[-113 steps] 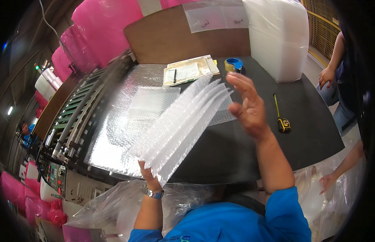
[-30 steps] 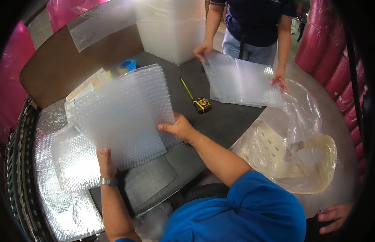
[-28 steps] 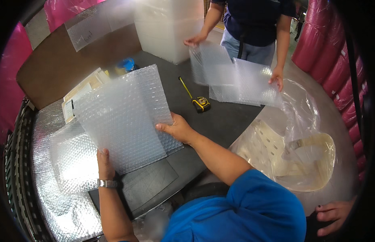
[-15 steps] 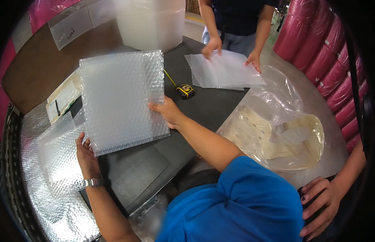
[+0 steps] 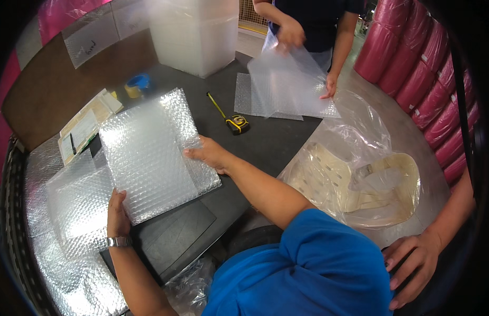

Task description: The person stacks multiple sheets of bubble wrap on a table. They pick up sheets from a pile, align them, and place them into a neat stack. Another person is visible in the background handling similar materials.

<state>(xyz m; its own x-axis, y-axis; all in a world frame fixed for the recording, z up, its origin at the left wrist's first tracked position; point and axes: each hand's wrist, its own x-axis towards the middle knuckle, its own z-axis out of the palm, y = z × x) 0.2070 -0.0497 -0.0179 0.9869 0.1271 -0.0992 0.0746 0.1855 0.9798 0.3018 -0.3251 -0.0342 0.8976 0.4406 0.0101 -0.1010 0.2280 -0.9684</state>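
Note:
A stack of clear bubble-wrap sheets or pouches point(image 5: 150, 155) is held up at a tilt over the dark table. My right hand point(image 5: 210, 155) grips its right edge, thumb on top and fingers behind. At its lower left edge, my left hand point(image 5: 118, 215) pinches the stack, the other fingers partly hidden. More silvery bubble wrap point(image 5: 78, 203) lies at the left, beside my left hand. Beyond my right hand, a yellow and black tape measure point(image 5: 236, 125) rests on the table with its blade partly out.
Across the black table point(image 5: 202, 100), a co-worker's hands point(image 5: 328, 87) handle translucent sheets point(image 5: 289, 87). A white bin point(image 5: 194, 39), blue tape roll point(image 5: 138, 84) and papers with a pen point(image 5: 78, 131) are around. A plastic-wrapped cream chair point(image 5: 371, 189) and another person's hand point(image 5: 413, 268) are at right.
The bubble-wrap stack has come lower and tilted, uncovering the blue tape roll. My left hand has closed on its edge. The co-worker has lifted a sheet's near-left corner.

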